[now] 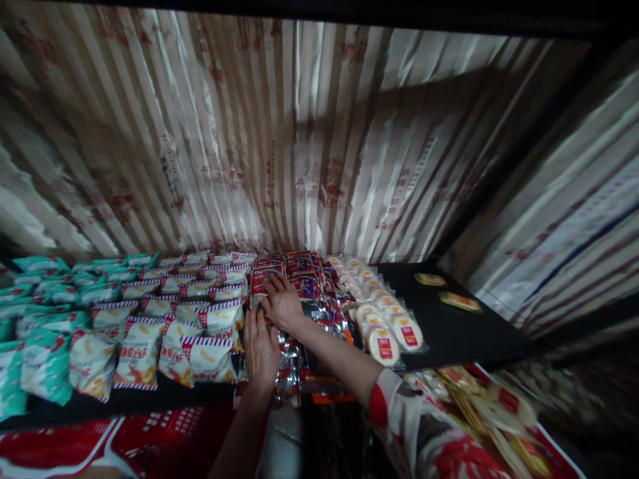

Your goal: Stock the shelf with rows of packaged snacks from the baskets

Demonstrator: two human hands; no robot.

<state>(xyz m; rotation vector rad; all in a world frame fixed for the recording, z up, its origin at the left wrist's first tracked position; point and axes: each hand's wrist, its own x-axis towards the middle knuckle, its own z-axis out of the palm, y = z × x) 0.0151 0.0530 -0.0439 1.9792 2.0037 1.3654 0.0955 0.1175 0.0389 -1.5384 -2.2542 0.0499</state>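
Note:
My right hand (282,303) lies flat with its fingers stretched over red snack packets (269,264) in the middle of the shelf. Just nearer to me, my left hand (262,349) rests along the left edge of the same stack, its fingers straight and pointing away. The two hands nearly touch. Dark and silvery foil packets (324,311) show around my right wrist. Left of my hands stand white snack bags (210,359) with striped edges. Part of the red stack is hidden under my hands and right forearm.
Teal bags (47,362) fill the shelf's left end. Right of the stack lie round white crackers in clear wrappers (382,339). Two yellow packets (460,303) lie on the black shelf (444,336). Below right is a box of wrapped snacks (499,412). A striped sheet (299,133) hangs behind.

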